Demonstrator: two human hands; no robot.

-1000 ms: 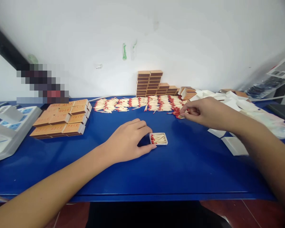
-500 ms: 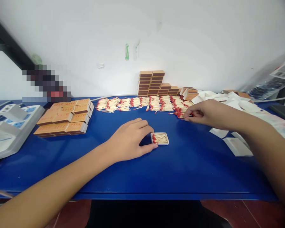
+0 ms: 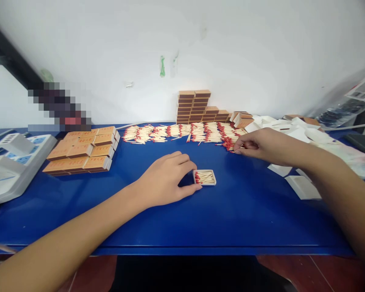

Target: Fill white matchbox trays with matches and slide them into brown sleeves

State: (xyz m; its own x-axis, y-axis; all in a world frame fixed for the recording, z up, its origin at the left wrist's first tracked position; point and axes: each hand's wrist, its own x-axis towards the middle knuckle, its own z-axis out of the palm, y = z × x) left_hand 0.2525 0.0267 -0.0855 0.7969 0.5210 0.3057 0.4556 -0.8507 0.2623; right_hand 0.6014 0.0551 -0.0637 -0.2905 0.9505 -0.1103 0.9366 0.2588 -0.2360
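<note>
My left hand (image 3: 167, 178) rests on the blue table (image 3: 231, 219), its thumb and fingertips holding the left end of a small white matchbox tray (image 3: 204, 177) partly filled with red-tipped matches. My right hand (image 3: 263, 145) reaches to the right end of a long row of loose matches (image 3: 185, 133) along the back of the table. Its fingers are pinched together on a few matches at the edge of the pile.
Closed orange matchboxes (image 3: 81, 152) lie stacked at the left, and more are piled against the wall (image 3: 197, 106). White empty trays and sleeves (image 3: 302, 187) lie at the right. A grey and white power strip (image 3: 8, 162) sits at the far left.
My right hand has shifted slightly at the right end of the match row, its fingers closing on matches. My left hand stays on the tray.
</note>
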